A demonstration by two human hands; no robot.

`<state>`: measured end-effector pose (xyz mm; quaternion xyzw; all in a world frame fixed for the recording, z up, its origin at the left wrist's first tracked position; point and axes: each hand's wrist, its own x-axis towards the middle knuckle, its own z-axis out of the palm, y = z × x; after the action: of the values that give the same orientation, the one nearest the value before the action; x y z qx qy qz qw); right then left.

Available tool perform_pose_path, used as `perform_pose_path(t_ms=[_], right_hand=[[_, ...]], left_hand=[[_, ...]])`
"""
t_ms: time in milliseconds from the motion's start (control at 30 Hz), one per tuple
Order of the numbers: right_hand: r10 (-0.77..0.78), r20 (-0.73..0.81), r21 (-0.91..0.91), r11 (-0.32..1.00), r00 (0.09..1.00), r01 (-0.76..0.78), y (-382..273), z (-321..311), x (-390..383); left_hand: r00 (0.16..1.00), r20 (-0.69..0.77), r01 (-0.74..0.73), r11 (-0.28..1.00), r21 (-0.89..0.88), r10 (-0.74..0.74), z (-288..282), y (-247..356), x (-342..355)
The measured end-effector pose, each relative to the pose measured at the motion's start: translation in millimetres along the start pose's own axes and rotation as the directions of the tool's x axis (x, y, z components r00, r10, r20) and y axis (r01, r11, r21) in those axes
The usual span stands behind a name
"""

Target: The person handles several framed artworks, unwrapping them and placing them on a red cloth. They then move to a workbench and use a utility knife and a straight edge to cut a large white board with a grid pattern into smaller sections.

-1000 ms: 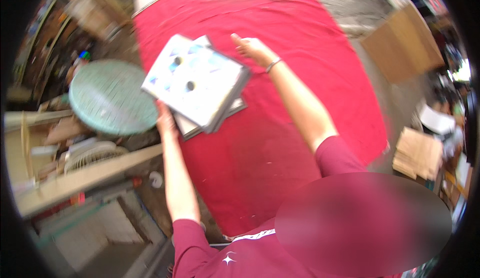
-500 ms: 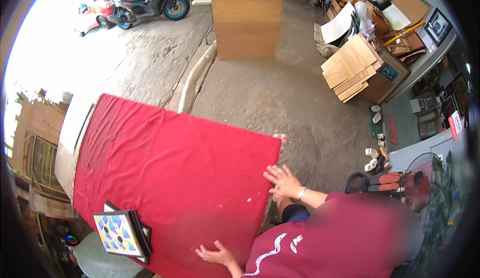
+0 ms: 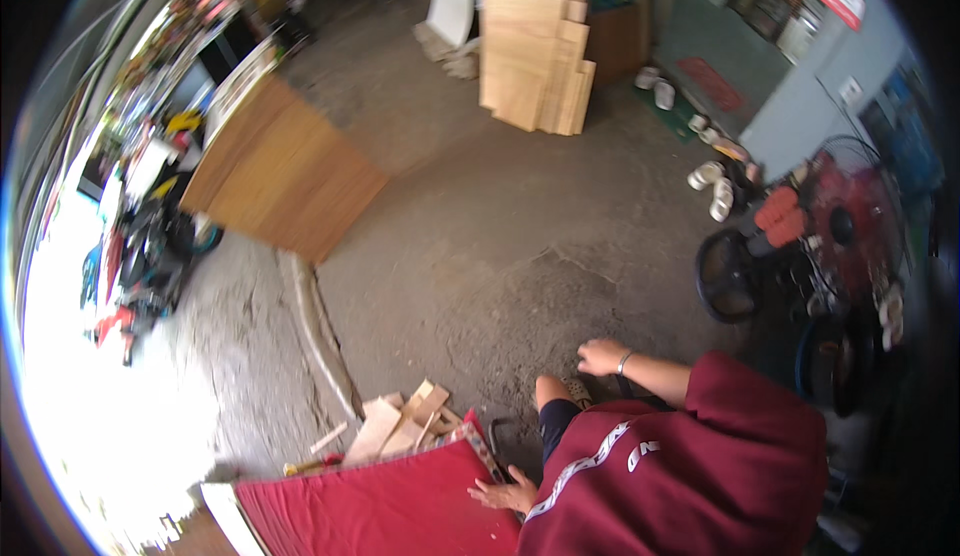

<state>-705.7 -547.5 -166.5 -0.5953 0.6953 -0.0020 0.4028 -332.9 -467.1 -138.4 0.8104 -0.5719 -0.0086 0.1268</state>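
Observation:
My left hand (image 3: 505, 493) is open, its fingers spread over the near right corner of a table covered in red cloth (image 3: 400, 506). Whether the fingertips touch the cloth, I cannot tell. Farther right, my right hand (image 3: 600, 357), with a silver bracelet at the wrist, is held in front of my body above the concrete floor. Its fingers look curled in and nothing shows in them. A bare knee (image 3: 555, 393) shows between the two hands.
Wood offcuts (image 3: 405, 424) lie beyond the cloth's edge. A large wooden box (image 3: 285, 171) stands at the left. Wooden panels (image 3: 530, 56) lean at the back. Shoes (image 3: 712, 188), a steering wheel (image 3: 727, 276) and a fan (image 3: 845, 221) sit at the right.
My view has swung to the right; the stacked frames on the red cloth are out of sight and wood offcuts have come in. My right hand has left the cloth's edge, its fingers drawing in.

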Motion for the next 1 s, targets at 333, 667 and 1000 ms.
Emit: perform_pose_path(t_ms=[333,667,1000], right_hand=[[0.638,-0.272,0.646,0.676,0.721,-0.355,250,-90,2],[0.737,0.216,0.779,0.265,0.641,-0.568,242,-12,-26],[0.768,0.129,0.937,0.113,0.627,-0.331,431,-188,34]], left_hand=[[0.787,0.357,-0.444,0.864,-0.237,0.503,126,212,195],[0.458,0.8,-0.004,0.901,-0.433,0.386,287,643,392],[0.164,0.908,-0.131,0.921,-0.367,0.386,348,1014,232]])
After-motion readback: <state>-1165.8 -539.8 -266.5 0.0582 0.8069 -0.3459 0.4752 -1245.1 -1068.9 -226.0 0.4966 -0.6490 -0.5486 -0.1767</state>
